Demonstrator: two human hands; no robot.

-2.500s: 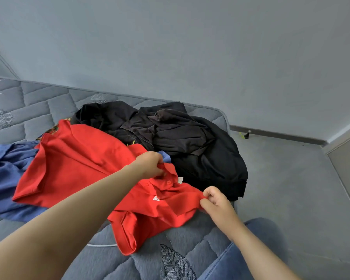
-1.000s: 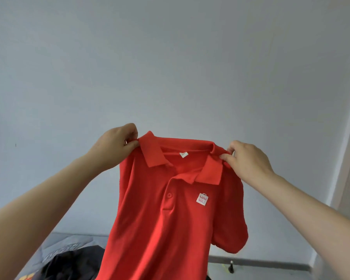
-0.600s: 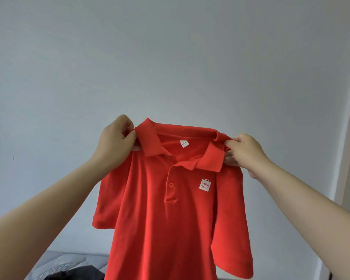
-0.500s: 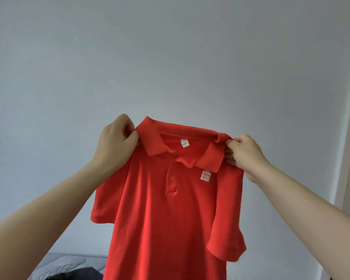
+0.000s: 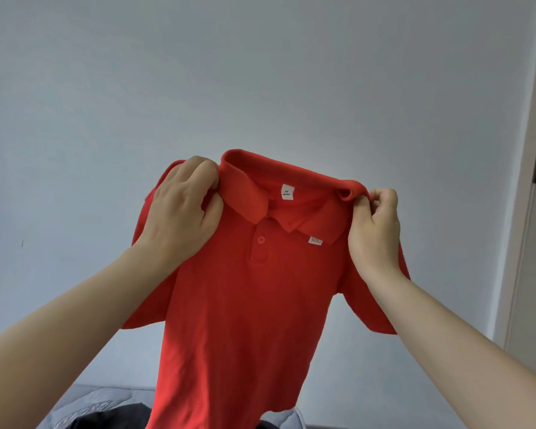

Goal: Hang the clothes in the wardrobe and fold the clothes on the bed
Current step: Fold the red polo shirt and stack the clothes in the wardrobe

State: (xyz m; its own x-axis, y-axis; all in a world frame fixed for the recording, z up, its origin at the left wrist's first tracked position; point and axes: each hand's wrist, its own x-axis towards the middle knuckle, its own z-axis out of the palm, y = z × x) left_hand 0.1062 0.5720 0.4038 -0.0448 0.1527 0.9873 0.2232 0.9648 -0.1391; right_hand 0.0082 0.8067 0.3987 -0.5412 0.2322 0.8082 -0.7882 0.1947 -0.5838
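Lifted off the grey quilted bed (image 5: 84, 407) moments earlier, the red short-sleeved polo shirt (image 5: 251, 305) hung spread in the air, the left hand (image 5: 183, 209) and right hand (image 5: 373, 230) each pinching a shoulder, likely ready for folding.

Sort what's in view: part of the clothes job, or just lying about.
Job: red polo shirt, held up at its shoulders by left grip and right grip; black clothes on the mattress.
Just there: wall; door frame.
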